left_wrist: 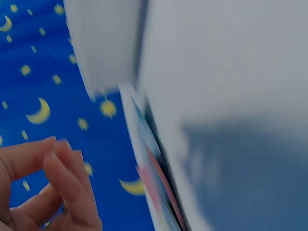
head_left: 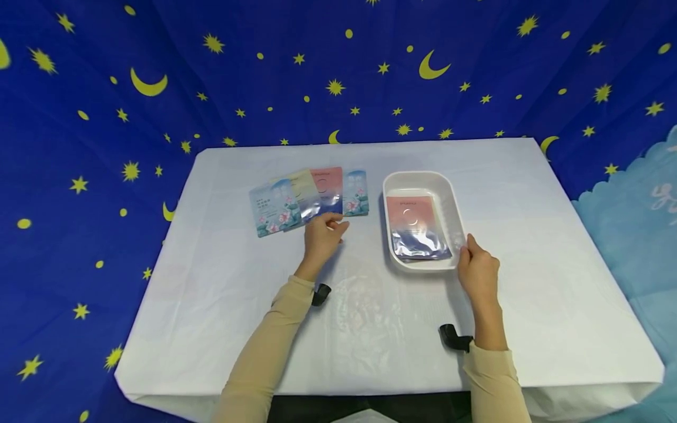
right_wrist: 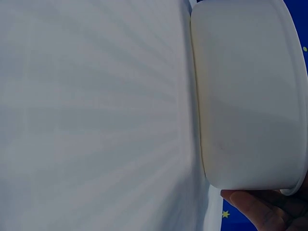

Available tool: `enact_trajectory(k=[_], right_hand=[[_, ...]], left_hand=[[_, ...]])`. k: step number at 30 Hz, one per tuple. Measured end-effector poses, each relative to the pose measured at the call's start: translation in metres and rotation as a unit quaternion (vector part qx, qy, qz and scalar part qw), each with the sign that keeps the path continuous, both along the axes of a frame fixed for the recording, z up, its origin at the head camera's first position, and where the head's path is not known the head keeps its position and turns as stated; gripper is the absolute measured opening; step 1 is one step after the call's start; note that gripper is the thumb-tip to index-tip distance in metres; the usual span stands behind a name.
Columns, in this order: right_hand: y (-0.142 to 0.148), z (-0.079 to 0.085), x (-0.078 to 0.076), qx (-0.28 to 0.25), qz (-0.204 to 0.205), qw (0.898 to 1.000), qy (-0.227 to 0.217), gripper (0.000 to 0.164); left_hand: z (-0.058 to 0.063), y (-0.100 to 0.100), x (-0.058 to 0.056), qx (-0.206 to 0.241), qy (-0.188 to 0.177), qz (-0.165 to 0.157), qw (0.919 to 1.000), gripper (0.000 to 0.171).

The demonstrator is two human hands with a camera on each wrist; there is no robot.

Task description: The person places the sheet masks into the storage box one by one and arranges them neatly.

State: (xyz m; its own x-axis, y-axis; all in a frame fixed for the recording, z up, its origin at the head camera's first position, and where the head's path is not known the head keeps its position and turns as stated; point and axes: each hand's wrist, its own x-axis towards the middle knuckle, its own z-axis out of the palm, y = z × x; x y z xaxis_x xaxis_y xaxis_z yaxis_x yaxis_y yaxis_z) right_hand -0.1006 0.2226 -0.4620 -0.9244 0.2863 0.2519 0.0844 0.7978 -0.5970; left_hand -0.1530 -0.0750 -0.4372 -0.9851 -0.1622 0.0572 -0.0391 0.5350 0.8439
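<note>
My left hand [head_left: 322,236] hovers at the near edge of a fanned row of flat sheet-mask packets, its fingers loosely bent with nothing held. The row has a light blue flowered packet [head_left: 272,208], a yellowish one [head_left: 302,187], a pink-and-blue one [head_left: 328,182] and another flowered one [head_left: 356,194]. In the left wrist view the packets [left_wrist: 161,187] appear edge-on, apart from the fingertips [left_wrist: 62,147]. With my right hand [head_left: 480,271] I grip the near right corner of a white plastic tray [head_left: 452,205]. Inside lies a pink-and-blue packet [head_left: 415,226], with another edge showing beneath it.
A white cloth covers the table [head_left: 529,235]. Behind it hangs a blue curtain [head_left: 296,76] with yellow stars and moons. Light blue fabric [head_left: 634,235] hangs at the right. Black wrist mounts [head_left: 453,338] sit by both sleeves.
</note>
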Motion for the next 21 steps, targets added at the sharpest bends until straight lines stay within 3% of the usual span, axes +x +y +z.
enact_trajectory(k=[2, 5, 8, 11, 15, 21], right_hand=[[0.000, 0.000, 0.000, -0.001, 0.000, 1.000, -0.002, 0.034], [0.000, 0.000, 0.000, 0.000, 0.003, 1.000, -0.002, 0.034], [0.001, 0.000, 0.000, -0.001, 0.002, 1.000, -0.004, 0.035], [0.001, 0.000, 0.000, -0.003, -0.001, 1.000, -0.004, 0.035], [0.000, 0.001, 0.000, -0.004, -0.002, 1.000, -0.005, 0.035], [0.000, 0.001, 0.001, -0.007, -0.004, 1.000, -0.008, 0.035]], left_hand=[[-0.003, -0.020, -0.005, -0.039, 0.007, 0.043, 0.9983, 0.021], [-0.008, -0.056, -0.012, -0.092, -0.019, 0.112, 0.9892, 0.028], [-0.011, -0.089, -0.016, -0.115, -0.066, 0.174, 0.9758, 0.038], [-0.013, -0.116, -0.020, -0.116, -0.101, 0.213, 0.9650, 0.047], [-0.017, -0.135, -0.022, -0.129, -0.141, 0.205, 0.9599, 0.051], [-0.021, -0.143, -0.029, -0.167, -0.179, 0.165, 0.9553, 0.053]])
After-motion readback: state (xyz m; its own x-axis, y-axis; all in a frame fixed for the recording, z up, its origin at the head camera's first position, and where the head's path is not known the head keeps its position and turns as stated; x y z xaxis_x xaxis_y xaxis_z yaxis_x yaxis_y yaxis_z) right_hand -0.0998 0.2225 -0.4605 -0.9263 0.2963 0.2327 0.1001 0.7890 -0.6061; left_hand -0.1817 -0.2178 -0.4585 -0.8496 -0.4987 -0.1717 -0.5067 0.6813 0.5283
